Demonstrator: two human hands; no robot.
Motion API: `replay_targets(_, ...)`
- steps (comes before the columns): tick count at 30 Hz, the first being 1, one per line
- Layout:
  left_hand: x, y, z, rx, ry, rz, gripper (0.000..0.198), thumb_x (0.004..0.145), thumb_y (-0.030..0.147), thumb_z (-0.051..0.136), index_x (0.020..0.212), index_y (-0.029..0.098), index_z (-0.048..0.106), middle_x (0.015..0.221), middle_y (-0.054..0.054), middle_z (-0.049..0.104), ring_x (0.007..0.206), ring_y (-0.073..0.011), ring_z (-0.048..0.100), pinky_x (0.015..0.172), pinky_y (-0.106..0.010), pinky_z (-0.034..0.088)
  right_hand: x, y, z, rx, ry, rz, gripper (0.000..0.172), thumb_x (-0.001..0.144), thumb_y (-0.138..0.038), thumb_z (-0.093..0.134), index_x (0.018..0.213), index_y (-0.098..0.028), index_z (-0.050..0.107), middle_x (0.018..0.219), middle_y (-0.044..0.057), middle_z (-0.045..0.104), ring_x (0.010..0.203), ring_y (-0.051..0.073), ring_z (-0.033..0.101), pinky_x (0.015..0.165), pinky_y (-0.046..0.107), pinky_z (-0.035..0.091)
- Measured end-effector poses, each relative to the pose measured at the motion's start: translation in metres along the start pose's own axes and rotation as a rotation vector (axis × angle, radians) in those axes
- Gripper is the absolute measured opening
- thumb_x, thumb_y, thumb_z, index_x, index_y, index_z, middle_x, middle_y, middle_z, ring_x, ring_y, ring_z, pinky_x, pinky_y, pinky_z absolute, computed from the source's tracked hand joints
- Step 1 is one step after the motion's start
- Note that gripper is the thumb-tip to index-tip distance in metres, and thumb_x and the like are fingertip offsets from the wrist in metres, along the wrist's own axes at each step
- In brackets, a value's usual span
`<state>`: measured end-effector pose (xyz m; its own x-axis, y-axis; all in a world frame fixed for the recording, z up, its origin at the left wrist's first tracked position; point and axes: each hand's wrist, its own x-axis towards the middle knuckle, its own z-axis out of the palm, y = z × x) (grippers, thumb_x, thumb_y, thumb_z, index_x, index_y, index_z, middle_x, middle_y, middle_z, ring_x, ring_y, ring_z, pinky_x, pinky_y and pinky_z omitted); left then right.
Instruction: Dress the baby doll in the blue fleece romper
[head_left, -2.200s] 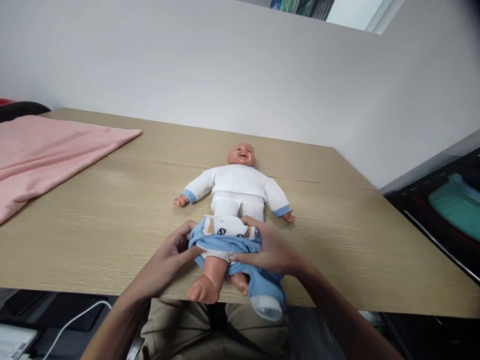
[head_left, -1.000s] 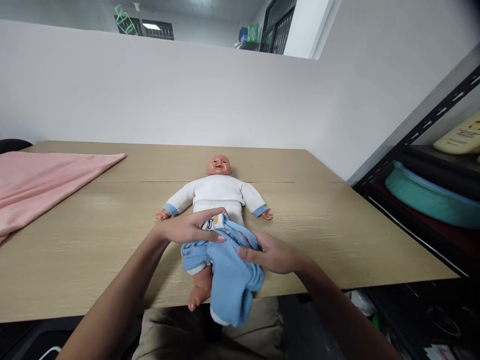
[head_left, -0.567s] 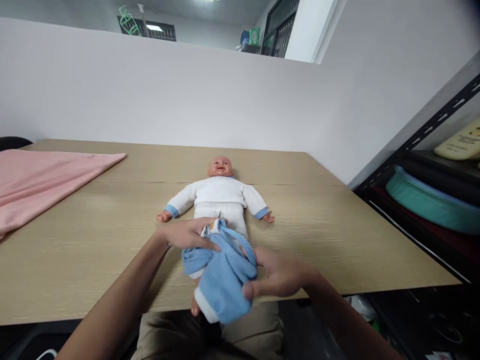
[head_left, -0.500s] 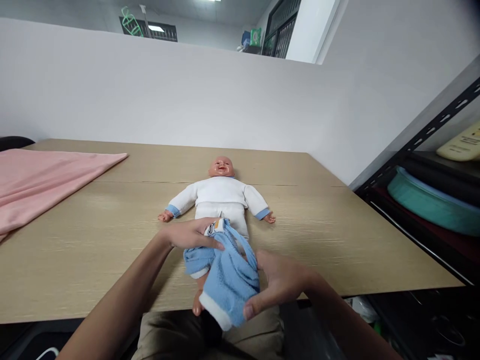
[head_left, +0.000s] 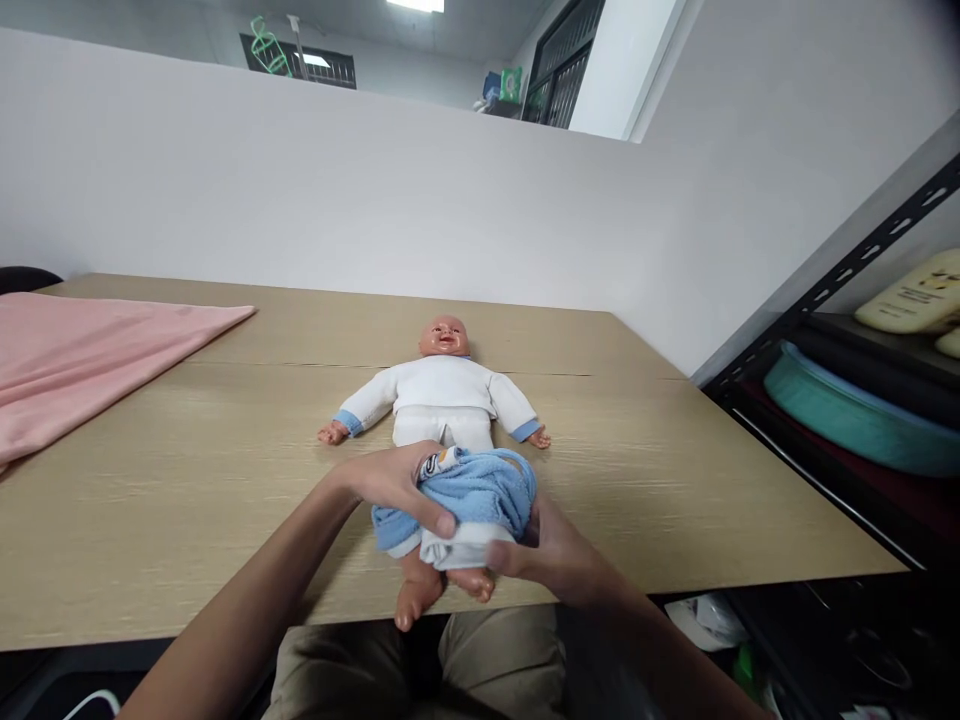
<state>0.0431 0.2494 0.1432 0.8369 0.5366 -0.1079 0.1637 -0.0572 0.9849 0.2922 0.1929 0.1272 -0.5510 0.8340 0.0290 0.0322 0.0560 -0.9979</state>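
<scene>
A baby doll [head_left: 444,385] lies on its back on the table, head away from me, in a white long-sleeved top with blue cuffs. Bunched around its lower legs are light blue pants [head_left: 480,490] with white cuffs; both bare feet show below them. My left hand [head_left: 401,485] grips the waistband side, thumb across the cloth near a small label. At the white cuff on the right is my right hand [head_left: 536,550], its thumb pressed on the cloth and its other fingers hidden behind the pants.
The wooden table [head_left: 210,480] runs up to a white wall. A pink cloth [head_left: 97,360] lies at the left. On the right, a black shelf holds a teal basin [head_left: 855,415] and a cream bottle [head_left: 911,292].
The right pant leg has been gathered upward and drawn over the doll's second foot, which now shows. My right hand has moved up a little with the cuff.
</scene>
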Motion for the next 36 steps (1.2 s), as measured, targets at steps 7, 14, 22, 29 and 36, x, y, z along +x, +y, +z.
replay_targets(7, 0.008, 0.015, 0.022, 0.347, 0.388, -0.105, 0.034, 0.083, 0.032, 0.069, 0.115, 0.02, 0.071, 0.111, -0.003, 0.077, 0.103, -0.0262, 0.07, 0.086, -0.032, 0.053, 0.001, -0.007, 0.008, -0.676, 0.473, -0.067, 0.021, 0.093, -0.036, 0.064, 0.096, -0.019, 0.074, 0.087, 0.009, 0.081, 0.083, 0.028, 0.077, 0.074, 0.036, 0.055)
replay_targets(14, 0.021, 0.018, 0.041, 0.63, 0.419, -0.174, 0.025, 0.082, 0.033, 0.07, 0.104, 0.022, 0.068, 0.092, -0.002, 0.075, 0.085, -0.0246, 0.07, 0.072, -0.031, 0.045, -0.023, -0.005, 0.021, -1.002, 0.515, -0.08, 0.029, 0.095, -0.032, 0.052, 0.079, -0.019, 0.073, 0.07, 0.009, 0.074, 0.066, 0.026, 0.071, 0.063, 0.035, 0.051)
replay_targets(22, 0.026, 0.006, 0.054, 0.852, 0.39, -0.174, 0.029, 0.088, 0.032, 0.065, 0.115, 0.021, 0.061, 0.101, -0.008, 0.075, 0.095, -0.03, 0.071, 0.074, -0.035, 0.043, -0.055, 0.033, 0.03, -0.73, 0.503, 0.167, 0.032, 0.097, -0.042, 0.056, 0.105, -0.021, 0.079, 0.082, 0.009, 0.08, 0.074, 0.03, 0.077, 0.067, 0.039, 0.06)
replay_targets(29, 0.031, -0.002, 0.059, 0.953, 0.369, -0.24, 0.042, 0.085, 0.022, 0.062, 0.126, 0.022, 0.054, 0.095, -0.009, 0.076, 0.092, -0.0354, 0.075, 0.071, -0.037, 0.043, -0.068, 0.075, 0.034, -0.925, 0.721, -0.099, 0.018, 0.081, -0.022, 0.074, 0.098, -0.025, 0.08, 0.093, 0.012, 0.072, 0.088, 0.036, 0.067, 0.08, 0.05, 0.059)
replay_targets(36, 0.032, -0.003, 0.061, 0.836, 0.346, -0.228, 0.048, 0.087, 0.036, 0.068, 0.128, 0.019, 0.05, 0.105, -0.012, 0.076, 0.098, -0.0352, 0.073, 0.08, -0.04, 0.049, -0.075, 0.096, 0.04, -0.744, 0.834, -0.072, 0.042, 0.086, -0.019, 0.066, 0.127, -0.028, 0.069, 0.129, 0.014, 0.072, 0.114, 0.036, 0.072, 0.091, 0.048, 0.062)
